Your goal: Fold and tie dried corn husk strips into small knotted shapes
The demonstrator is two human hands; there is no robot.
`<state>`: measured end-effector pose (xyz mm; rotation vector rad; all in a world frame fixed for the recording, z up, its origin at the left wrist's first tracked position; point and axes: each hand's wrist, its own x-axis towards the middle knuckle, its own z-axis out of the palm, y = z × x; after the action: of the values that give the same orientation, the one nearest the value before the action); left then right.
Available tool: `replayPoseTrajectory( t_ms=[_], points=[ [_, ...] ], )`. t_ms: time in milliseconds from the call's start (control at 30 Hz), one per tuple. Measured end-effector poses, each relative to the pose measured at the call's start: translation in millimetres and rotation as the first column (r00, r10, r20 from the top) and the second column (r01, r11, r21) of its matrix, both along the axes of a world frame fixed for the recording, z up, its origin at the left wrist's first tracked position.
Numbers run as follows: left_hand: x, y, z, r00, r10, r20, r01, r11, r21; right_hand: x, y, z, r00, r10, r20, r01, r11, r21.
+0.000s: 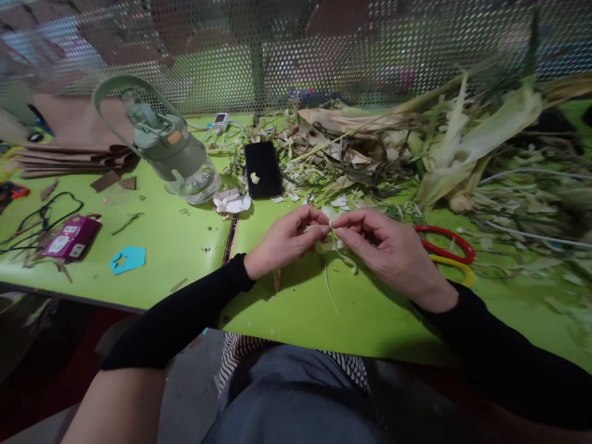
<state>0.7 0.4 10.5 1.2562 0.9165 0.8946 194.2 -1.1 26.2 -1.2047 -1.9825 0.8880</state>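
Note:
My left hand (pixel 287 239) and my right hand (pixel 386 250) meet over the green table (pixel 185 246), both pinched on a small pale strip of leaf (pixel 329 237). Thin pale strands (pixel 330 290) hang from it down to the tabletop. Both arms wear black sleeves. A big heap of dried leaves and stalks (pixel 416 148) lies just beyond my hands.
Red and yellow scissor handles (pixel 446 253) lie right of my right hand. A black phone (pixel 263 168), a tipped green-lidded water bottle (pixel 171 148), crumpled tissue (pixel 232 201), a blue tag (pixel 127 259), a purple packet (pixel 71 237) and brown card sheets (pixel 78 154) lie left. Perforated metal screen behind.

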Motion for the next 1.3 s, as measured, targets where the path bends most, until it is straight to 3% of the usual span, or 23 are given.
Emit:
replayPoseTrajectory(
  t_ms=[133,200,333,433,567,700,800,967,1300],
  points=[
    [-0.2,-0.2,-3.1,1.000,-0.005,-0.023,0.006,0.999,0.047,0.1,2.2,-1.6,0.999,-0.046,-0.002,0.046,0.999,-0.029],
    [-0.8,-0.8,-4.5,0.997,0.000,-0.077,0.011,0.989,0.146,0.0,3.8,-1.4,0.998,-0.058,0.020,0.060,0.996,-0.067],
    [-2.1,-1.8,-7.9,0.946,0.058,-0.318,0.097,0.889,0.448,-2.3,4.2,1.3,0.998,0.024,0.054,-0.017,0.992,-0.127],
    [-1.8,-3.1,-9.5,0.890,0.110,-0.443,0.166,0.826,0.539,-4.5,2.5,2.7,0.995,0.037,0.087,-0.030,0.996,-0.081],
    [-1.1,-5.6,-8.0,0.896,0.139,-0.421,0.127,0.829,0.545,-5.6,2.2,1.4,0.998,0.028,0.054,-0.021,0.992,-0.126],
    [-2.0,-5.9,-6.6,0.913,0.139,-0.384,0.093,0.845,0.527,-6.0,4.5,-2.0,0.992,-0.002,-0.128,-0.032,0.964,-0.264],
    [-2.9,-4.8,-7.6,0.918,0.172,-0.358,0.060,0.831,0.553,-6.4,5.9,-3.5,0.972,-0.058,-0.229,0.002,0.971,-0.240],
    [-3.3,-4.4,-9.1,0.917,0.204,-0.344,0.045,0.801,0.597,-6.0,6.2,-4.3,0.977,-0.019,-0.213,-0.028,0.977,-0.213],
    [-3.4,-6.0,-5.1,0.936,0.164,-0.312,0.034,0.840,0.542,-3.7,4.9,-4.4,0.983,-0.045,-0.178,0.026,0.994,-0.108]
  ],
)
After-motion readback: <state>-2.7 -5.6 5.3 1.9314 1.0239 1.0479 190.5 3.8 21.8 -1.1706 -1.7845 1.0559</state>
